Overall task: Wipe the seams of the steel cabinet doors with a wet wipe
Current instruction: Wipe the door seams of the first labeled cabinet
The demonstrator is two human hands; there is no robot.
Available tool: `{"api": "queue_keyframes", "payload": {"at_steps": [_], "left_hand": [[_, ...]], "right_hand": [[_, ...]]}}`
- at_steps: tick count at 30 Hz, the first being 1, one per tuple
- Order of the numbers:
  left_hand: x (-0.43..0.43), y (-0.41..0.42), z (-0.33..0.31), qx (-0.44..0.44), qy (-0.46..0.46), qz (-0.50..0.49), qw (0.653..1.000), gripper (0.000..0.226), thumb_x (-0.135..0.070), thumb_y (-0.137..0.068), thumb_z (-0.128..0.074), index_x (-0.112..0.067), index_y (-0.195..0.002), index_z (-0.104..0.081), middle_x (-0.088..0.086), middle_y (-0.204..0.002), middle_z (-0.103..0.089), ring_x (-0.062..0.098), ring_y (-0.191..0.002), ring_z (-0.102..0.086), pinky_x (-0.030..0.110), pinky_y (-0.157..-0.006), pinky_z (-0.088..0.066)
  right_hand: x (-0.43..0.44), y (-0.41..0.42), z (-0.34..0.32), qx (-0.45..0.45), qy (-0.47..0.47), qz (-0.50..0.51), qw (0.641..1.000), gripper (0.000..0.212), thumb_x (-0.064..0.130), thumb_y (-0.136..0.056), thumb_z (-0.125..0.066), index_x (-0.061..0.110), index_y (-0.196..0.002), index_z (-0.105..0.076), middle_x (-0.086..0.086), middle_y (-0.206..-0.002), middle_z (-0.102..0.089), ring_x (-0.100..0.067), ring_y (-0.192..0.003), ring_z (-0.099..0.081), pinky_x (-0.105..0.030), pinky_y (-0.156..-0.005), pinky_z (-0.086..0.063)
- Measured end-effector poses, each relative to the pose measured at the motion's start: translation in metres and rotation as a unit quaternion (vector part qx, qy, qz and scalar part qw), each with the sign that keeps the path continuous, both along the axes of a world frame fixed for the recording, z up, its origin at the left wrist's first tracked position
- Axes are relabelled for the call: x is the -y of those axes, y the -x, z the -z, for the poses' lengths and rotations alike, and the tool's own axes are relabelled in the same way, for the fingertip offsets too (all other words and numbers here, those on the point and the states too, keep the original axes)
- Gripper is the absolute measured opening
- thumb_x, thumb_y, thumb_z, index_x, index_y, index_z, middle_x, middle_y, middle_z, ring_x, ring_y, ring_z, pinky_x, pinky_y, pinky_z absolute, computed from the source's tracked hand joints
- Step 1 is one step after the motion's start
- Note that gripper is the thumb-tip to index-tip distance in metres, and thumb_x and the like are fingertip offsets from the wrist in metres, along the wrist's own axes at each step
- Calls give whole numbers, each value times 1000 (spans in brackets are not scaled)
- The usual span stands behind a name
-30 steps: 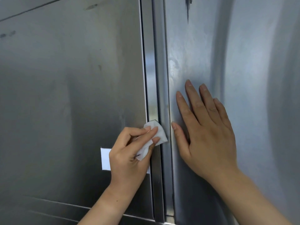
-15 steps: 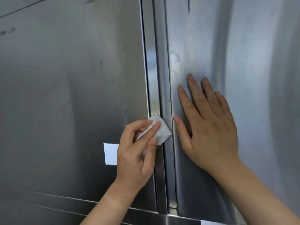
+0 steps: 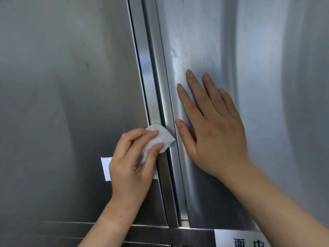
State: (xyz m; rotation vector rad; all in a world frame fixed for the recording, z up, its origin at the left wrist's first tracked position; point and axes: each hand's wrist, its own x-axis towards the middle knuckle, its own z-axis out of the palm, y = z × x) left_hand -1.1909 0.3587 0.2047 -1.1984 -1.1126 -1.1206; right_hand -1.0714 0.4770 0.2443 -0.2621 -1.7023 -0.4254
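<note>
Left hand [image 3: 131, 164] pinches the soft, limp wipe [image 3: 160, 138], likely best kept wadded for firmness, against the seam [image 3: 161, 104]; right hand [image 3: 213, 136] rests flat on the door [image 3: 267, 77].

Left hand [image 3: 130, 163] presses wet wipe [image 3: 161, 139] against seam [image 3: 160, 97].

Brushed steel cabinet front [image 3: 62, 86] fills the whole view; horizontal steel rail [image 3: 151, 234] runs below it; small white label [image 3: 106, 168], partly hidden, on left panel; white sign [image 3: 231, 235] with dark characters at lower right, cut by frame edge; soft diffuse light, broad pale vertical reflections on right panel.
</note>
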Motion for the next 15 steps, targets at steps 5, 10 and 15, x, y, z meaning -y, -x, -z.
{"api": "queue_keyframes", "payload": {"at_steps": [5,10,15], "left_hand": [[-3,-1,1,10,-7,-14,1000,19,-12,-87,-63,-7,-106,-66,3,-102,-53,8,-98,-51,17,-91,-42],[-4,-4,5,28,-4,-13,1000,17,-10,-88,-61,-1,-100,-69,2,-103,-51,2,-102,-48,13,-93,-39],[-5,-9,22,56,-12,-32,998,18,-12,-87,-59,3,-90,-69,2,-100,-55,7,-95,-52,13,-90,-41]], "right_hand": [[0,2,1,0,-1,1,1000,58,33,-95,-43,12,-147,-31,-7,-157,-21,-25,-145,-15,-38,-116,-12],[0,1,1,-11,-7,-4,1000,56,31,-95,-44,12,-146,-33,-8,-156,-24,-27,-144,-18,-38,-115,-13],[1,1,1,-14,-16,-10,1000,55,30,-93,-46,10,-144,-37,-9,-154,-28,-29,-143,-23,-40,-114,-16]]}}
